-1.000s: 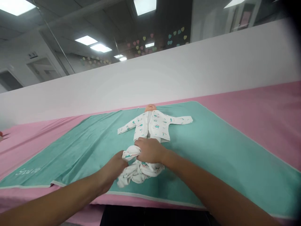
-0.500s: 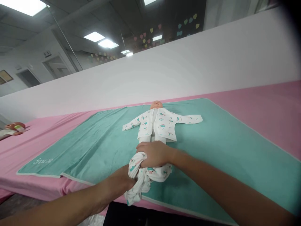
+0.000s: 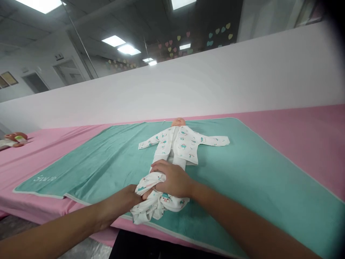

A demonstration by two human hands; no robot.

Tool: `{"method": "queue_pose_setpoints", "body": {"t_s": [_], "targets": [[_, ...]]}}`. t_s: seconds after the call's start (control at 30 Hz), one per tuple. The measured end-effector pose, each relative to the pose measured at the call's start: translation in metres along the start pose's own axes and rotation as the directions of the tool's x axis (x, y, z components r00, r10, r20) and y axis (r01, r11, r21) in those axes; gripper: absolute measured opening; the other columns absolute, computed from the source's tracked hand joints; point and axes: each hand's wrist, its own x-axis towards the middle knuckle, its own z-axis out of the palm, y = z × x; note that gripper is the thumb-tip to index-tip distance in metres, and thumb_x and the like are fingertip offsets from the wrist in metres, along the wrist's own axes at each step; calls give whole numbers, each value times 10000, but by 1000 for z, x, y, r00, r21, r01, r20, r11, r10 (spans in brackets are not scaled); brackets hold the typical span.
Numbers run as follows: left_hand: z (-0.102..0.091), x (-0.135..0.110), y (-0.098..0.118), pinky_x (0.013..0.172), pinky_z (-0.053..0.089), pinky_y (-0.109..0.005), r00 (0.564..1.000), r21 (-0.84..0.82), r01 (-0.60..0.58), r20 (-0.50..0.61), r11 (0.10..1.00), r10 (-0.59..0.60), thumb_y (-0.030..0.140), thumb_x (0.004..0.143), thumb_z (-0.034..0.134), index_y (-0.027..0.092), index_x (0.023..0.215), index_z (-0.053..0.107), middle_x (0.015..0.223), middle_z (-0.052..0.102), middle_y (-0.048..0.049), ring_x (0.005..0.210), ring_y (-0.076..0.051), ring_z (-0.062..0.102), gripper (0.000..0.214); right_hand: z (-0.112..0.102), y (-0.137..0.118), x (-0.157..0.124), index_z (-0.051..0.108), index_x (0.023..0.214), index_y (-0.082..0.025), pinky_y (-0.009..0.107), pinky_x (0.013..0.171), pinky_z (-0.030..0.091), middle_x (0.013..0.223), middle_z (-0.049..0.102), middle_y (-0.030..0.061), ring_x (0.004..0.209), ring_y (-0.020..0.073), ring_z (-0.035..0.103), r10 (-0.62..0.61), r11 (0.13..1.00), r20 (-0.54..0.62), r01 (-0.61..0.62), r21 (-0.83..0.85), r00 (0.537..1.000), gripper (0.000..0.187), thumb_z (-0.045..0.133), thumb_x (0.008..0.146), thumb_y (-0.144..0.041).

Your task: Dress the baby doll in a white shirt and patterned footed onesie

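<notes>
The left hand [image 3: 132,194] grips bunched printed cloth [image 3: 176,204] at the 6 o'clock end of the doll [image 3: 176,144]; the right hand [image 3: 172,178], nearer its torso, clasps cloth and leg [image 3: 159,158]. The doll's long axis runs toward 12 o'clock, head farthest.

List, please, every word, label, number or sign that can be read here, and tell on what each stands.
White lettering on the green blanket, near its left corner: starts with "S"; the rest is too blurred to read.
White jacket and bunched printed cloth: small pictures; no letters I can make out.
Framed panels at upper left: too small to read.
</notes>
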Motion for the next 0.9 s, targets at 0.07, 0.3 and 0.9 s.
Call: {"method": "queue_pose_setpoints", "body": {"t_s": [0.07, 0.3, 0.9], "targets": [[-2, 2, 2, 648, 428, -284, 1000, -10, -18, 24, 1000, 18, 338, 631, 585, 156, 748, 624, 778, 649, -33, 740, -201, 558, 220, -2, 0, 0, 558, 1010, -262, 313, 870, 392, 1208, 498, -26, 1037, 173, 507, -12, 999, 22, 11, 31, 1000, 348, 591, 665, -236], [-3, 26, -4, 640, 425, -278, 991, 107, -133, 1, 985, 134, 434, 661, 582, 143, 819, 621, 763, 651, -34, 751, -214, 569, 333, -11, 2, 5, 556, 1042, -255, 326, 975, 337, 1246, 449, -9, 1130, 179, 442, -8, 977, 56, -4, 215, 998, 428, 589, 628, -153], [-31, 62, -22, 585, 366, -248, 815, 668, -390, -70, 634, 576, 292, 765, 472, 190, 675, 584, 696, 566, -23, 647, -158, 507, 177, -5, 4, 6, 494, 1155, -236, 320, 942, 394, 1166, 523, 7, 1092, 175, 478, 11, 967, 27, -18, 253, 1000, 566, 444, 634, -18]]}}
